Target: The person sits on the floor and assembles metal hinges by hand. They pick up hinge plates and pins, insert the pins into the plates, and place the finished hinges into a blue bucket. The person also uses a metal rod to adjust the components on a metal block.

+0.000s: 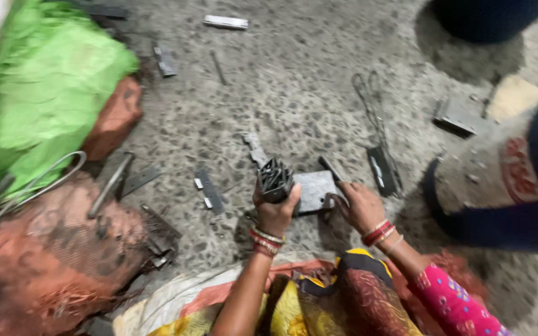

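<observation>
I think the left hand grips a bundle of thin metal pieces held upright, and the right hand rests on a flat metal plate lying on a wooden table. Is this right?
Not quite. In the head view the flat metal plate lies on a speckled stone floor, not a wooden table. The rest stands: the left hand grips the bundle of thin metal pieces upright, and the right hand rests at the plate's edge.

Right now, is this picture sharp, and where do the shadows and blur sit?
In the head view everything is a bit soft from motion blur. The green cloth at upper left and the orange mesh sack are most smeared. The left hand gripping a bundle of metal strips and the right hand are clearer. Light is dim and flat; a dark shadow lies on the speckled floor at upper right.
</observation>
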